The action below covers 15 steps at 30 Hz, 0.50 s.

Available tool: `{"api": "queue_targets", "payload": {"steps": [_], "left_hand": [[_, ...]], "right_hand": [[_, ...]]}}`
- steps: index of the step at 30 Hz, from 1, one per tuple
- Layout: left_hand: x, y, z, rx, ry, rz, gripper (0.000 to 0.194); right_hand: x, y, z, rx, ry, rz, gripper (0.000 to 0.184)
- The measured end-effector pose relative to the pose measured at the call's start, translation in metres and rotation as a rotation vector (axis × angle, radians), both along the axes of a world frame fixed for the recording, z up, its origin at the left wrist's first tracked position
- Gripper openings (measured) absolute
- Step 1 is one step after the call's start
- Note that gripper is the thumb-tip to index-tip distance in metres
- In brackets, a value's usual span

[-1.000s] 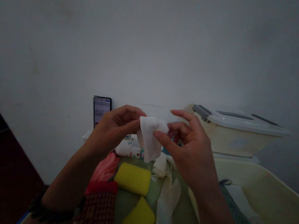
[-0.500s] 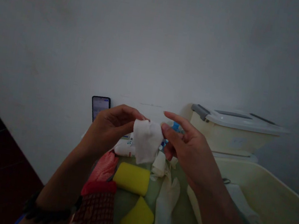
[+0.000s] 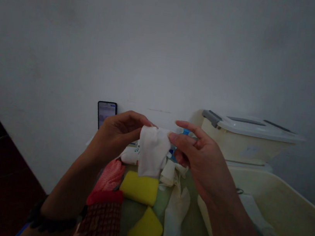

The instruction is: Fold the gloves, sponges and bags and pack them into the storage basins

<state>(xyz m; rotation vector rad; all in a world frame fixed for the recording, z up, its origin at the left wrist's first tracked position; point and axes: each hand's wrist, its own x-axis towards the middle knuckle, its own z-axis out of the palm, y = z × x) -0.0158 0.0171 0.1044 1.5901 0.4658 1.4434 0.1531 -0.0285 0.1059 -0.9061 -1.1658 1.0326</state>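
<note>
A small piece of white cloth (image 3: 154,152) hangs between my hands above the table, its lower edge loose. My left hand (image 3: 117,132) pinches its upper left corner between thumb and fingers. At its upper right corner, my right hand (image 3: 200,155) grips it with the thumb, while the index finger sticks out above. Below the cloth lie a yellow sponge (image 3: 139,189) and a second yellow sponge (image 3: 145,231). A pale glove (image 3: 175,218) and crumpled white material (image 3: 169,173) rest beneath my right hand.
A phone (image 3: 107,111) leans against the wall. Pink gloves (image 3: 110,176) with a red checked cuff (image 3: 104,223) lie at left. To the right are an open cream bin (image 3: 295,200) and a lidded box (image 3: 244,146). A white packet (image 3: 130,156) lies behind the cloth.
The cloth's lower edge hangs slightly lower and straighter. My right thumb and index finger have shifted a little; my left hand stays nearly in place.
</note>
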Motion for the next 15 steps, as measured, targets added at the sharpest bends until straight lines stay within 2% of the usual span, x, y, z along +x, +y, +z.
{"api": "queue_targets", "payload": {"steps": [3,9,15], "left_hand": [[0.0003,-0.0002,0.0002,-0.001,0.0,0.004,0.007],[0.0008,-0.0009,0.0007,0.017,0.024,0.036,0.008],[-0.0005,0.001,-0.0013,0.004,0.044,0.008,0.008]], "right_hand": [[-0.0004,-0.0003,0.0001,-0.021,0.024,-0.005,0.039],[-0.0003,-0.0029,0.0021,-0.04,-0.065,0.03,0.047],[-0.0014,-0.0019,0.0007,0.016,-0.027,0.001,0.037]]}}
